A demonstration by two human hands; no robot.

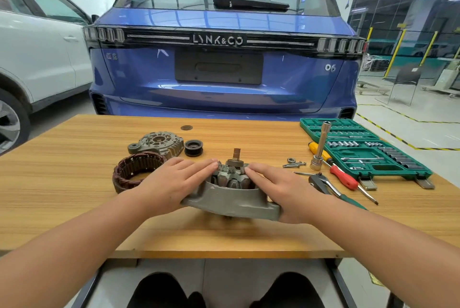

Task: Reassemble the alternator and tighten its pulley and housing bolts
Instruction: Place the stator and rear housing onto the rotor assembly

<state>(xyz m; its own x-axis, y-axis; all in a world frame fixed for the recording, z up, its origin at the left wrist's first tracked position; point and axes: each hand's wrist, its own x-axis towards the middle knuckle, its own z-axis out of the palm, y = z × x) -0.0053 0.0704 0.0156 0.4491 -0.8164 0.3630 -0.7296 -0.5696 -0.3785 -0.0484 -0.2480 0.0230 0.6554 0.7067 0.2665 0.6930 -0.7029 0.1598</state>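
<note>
A grey alternator housing half (231, 199) sits at the middle of the wooden table (74, 183), with the rotor (232, 175) standing in it, shaft up. My left hand (174, 183) lies on the rotor's left side with straight fingers. My right hand (281, 193) presses its right side the same way, thumb down by the housing lug. The copper-wound stator ring (135, 172) lies to the left. Behind it rest the other housing half (158, 146) and the black pulley (193, 148).
A nut (291, 160) and long bolts (295, 164) lie right of the rotor. Beyond them are a socket on an extension bar (321, 148), a ratchet (323, 183), a red-handled screwdriver (344, 178) and an open green socket set (361, 148). A blue car (224, 78) stands behind the table.
</note>
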